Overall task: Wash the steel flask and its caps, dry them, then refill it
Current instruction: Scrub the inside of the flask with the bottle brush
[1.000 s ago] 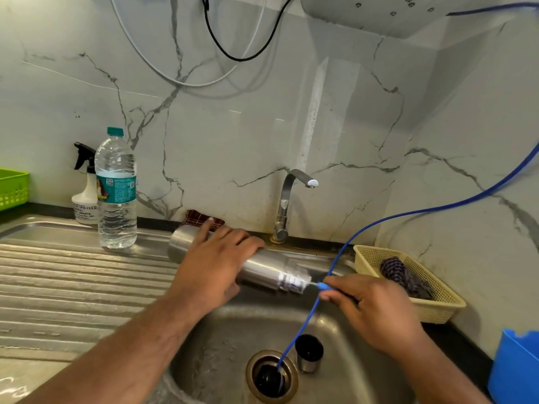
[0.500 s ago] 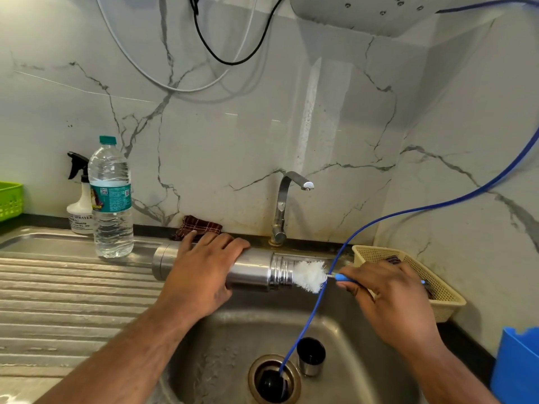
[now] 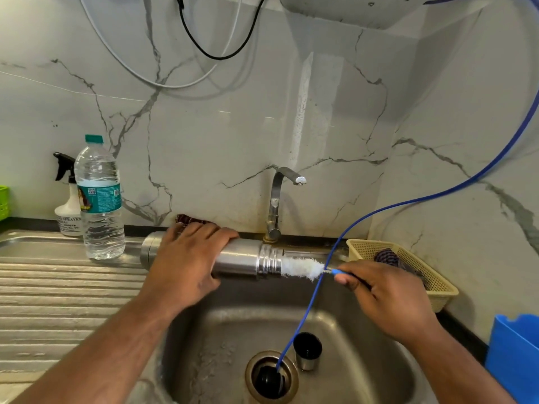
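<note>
Hands are both busy: my left hand (image 3: 186, 266) is wrapping around the steel flask (image 3: 242, 262), and my right hand (image 3: 388, 298) is pinching the bottle brush (image 3: 300, 268) by its blue handle. I am holding the flask level over the sink (image 3: 221, 339), long axis left to right, mouth facing the right hand, bristles at it. The water bottle (image 3: 100, 199) label is showing nothing I can read.

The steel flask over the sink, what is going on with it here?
A person is cleaning it. The left hand grips the steel flask, held sideways above the sink. The right hand pinches the handle of a bottle brush, whose white bristles stick partly out of the flask's mouth. One small cap stands in the sink, beside the drain.
</note>
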The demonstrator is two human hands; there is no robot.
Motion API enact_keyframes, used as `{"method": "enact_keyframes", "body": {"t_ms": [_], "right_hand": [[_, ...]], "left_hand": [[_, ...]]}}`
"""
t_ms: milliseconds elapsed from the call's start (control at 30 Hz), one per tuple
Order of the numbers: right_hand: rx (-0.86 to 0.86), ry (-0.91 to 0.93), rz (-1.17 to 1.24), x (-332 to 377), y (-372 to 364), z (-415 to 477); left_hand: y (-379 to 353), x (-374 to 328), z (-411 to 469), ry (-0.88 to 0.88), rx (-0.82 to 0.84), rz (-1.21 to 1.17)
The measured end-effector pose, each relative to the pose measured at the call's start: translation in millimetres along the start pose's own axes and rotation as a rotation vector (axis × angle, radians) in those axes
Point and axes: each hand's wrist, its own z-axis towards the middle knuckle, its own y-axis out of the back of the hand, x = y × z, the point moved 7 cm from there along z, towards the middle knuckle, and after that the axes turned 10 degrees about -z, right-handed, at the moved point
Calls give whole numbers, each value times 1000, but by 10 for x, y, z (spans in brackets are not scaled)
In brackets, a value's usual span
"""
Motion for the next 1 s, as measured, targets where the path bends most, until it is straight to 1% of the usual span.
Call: {"method": "enact_keyframes", "body": {"t_ms": [133, 200, 367, 433, 533, 600, 667, 767, 900, 1000], "right_hand": [[18, -49, 39, -162, 29, 2], [4, -63, 39, -253, 66, -5], [-79, 54, -5, -129, 113, 29], [-118, 68, -44, -118, 144, 23], [-155, 26, -72, -216, 216, 10], [-170, 34, -73, -171, 235, -1], [-184, 62, -84, -57, 240, -1], [-174, 72, -83, 14, 212, -3], [-166, 82, -96, 52, 184, -8], [-120, 74, -90, 43, 158, -26]], "left_hand": [[-27, -215, 1, -59, 33, -6], [-52, -250, 18, -58, 54, -37], [-31, -50, 21, -18, 103, -94], [-2, 96, 4, 12, 118, -79], [91, 313, -18, 94, 76, -42], [84, 271, -25, 76, 43, -21], [-8, 112, -29, 29, 67, -17], [-117, 7, -17, 23, 83, -41], [-129, 55, -10, 31, 35, -27], [-134, -8, 0, -10, -11, -3]]}}
